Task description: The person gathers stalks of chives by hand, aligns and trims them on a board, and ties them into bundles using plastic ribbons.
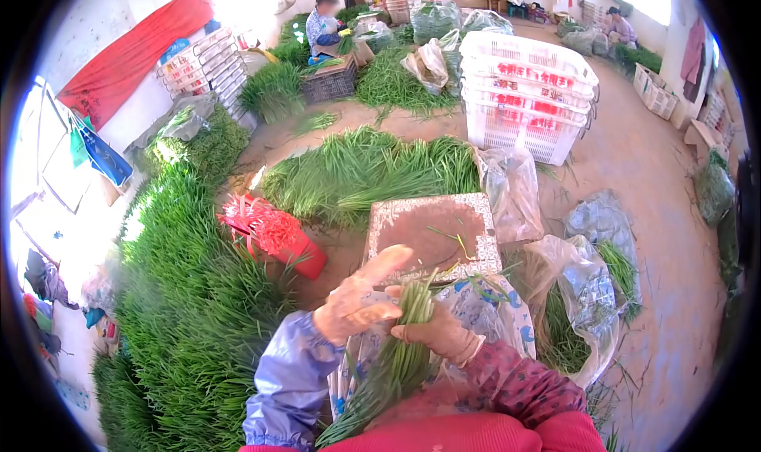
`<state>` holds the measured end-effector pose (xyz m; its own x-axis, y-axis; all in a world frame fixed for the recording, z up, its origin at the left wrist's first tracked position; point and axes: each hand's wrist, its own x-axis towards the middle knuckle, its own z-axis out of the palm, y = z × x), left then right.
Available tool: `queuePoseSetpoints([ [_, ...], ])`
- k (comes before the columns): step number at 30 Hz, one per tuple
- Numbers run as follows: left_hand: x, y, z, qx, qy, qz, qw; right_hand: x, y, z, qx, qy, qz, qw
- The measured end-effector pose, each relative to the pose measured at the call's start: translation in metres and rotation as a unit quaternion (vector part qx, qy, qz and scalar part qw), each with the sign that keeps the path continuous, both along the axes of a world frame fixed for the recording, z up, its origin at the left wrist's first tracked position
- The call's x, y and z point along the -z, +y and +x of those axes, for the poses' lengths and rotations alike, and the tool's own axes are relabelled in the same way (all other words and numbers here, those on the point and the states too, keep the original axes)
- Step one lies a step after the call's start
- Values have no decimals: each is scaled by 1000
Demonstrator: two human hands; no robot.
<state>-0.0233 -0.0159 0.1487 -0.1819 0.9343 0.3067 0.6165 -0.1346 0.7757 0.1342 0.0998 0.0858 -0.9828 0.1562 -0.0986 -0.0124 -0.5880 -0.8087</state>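
Note:
A bundle of long green stalks (400, 361) lies over my lap, its cut ends pointing up and forward. My right hand (444, 333), in a thin glove, is wrapped round the bundle near those ends. Just left of it my left hand (361, 297), also gloved, has its fingers spread, close beside the stalk ends. A small table with a patterned border (487, 255) stands just beyond my hands, a few loose stalks on its brown top. Left of that table is a red box (305, 254) with red ties (265, 224) in it.
Green stalks heap up at the left (190, 301) and beyond the table (365, 175). Stacked white crates (523, 103) stand behind right. Plastic bags (587, 293) with greens lie at the right. Two people sit farther back, one left (321, 32), one right (622, 30).

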Motion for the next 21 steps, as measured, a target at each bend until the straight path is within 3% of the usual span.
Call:
queuePoseSetpoints([
  [2, 2, 25, 7, 123, -48, 31, 991, 8, 0, -4, -17, 16, 11, 1000],
  [5, 13, 40, 6, 168, 19, -14, 985, 4, 2, 0, -23, 9, 21, 999],
  [7, 17, 43, 10, 165, 6, -1, 986, 2, 4, 3, -15, 0, 48, 999],
  [13, 48, 34, 14, 65, -99, 34, 992, 22, 8, 1, -19, 1, 31, 999],
  [15, 55, 33, 21, 21, -48, 70, 996, 23, 4, -1, 0, 19, 33, 999],
  [17, 58, 32, 30, -14, -87, 79, 993, 26, 2, -3, 19, 35, 37, 999],
  [20, 64, 33, 34, -56, -53, 89, 993, 35, 2, -4, 3, 22, 42, 999],
  [21, 65, 34, 31, -55, 24, 67, 996, 36, 3, -5, 17, 38, 53, 998],
])
